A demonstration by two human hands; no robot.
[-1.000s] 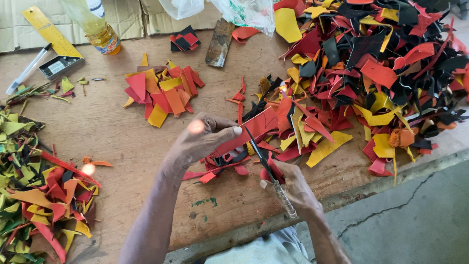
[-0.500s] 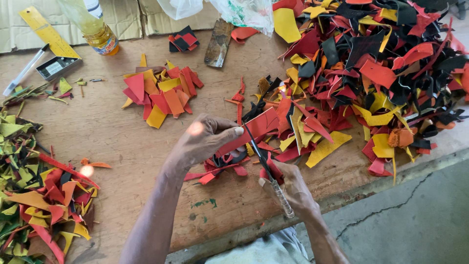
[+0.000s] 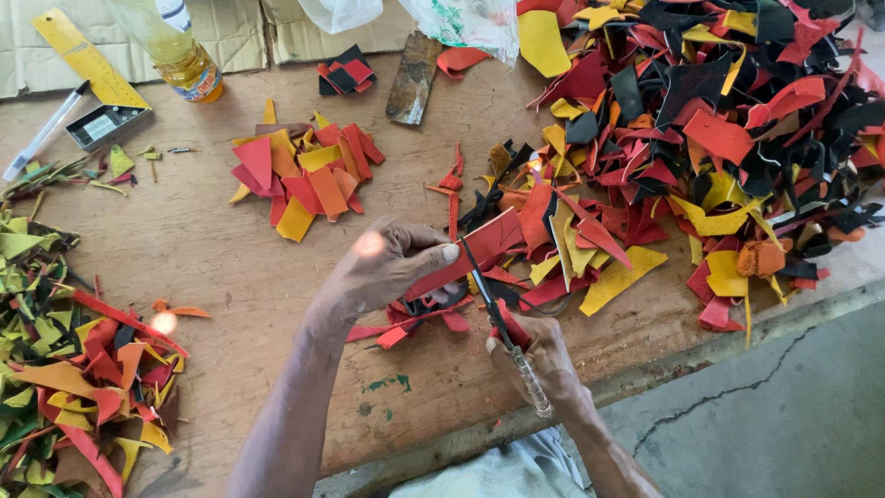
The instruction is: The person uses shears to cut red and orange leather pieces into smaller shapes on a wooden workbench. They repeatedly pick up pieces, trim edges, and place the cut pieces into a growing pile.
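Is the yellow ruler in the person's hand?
No, the ruler lies at the table's far corner; the left hand holds a red strip.

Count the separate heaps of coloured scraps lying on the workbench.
4. A big heap at far right, a small sorted pile at centre, a tiny stack near the cardboard, and a heap at the left edge. More may lie out of view.

**Packages and labels along the back of our table**

At the far left we see a clear plastic bottle of yellow liquid with a blue and orange label near its base. Behind it lie flat brown cardboard boxes. A clear plastic bag sits at the top middle, beside another clear bag with green print. We see no screens or signs.
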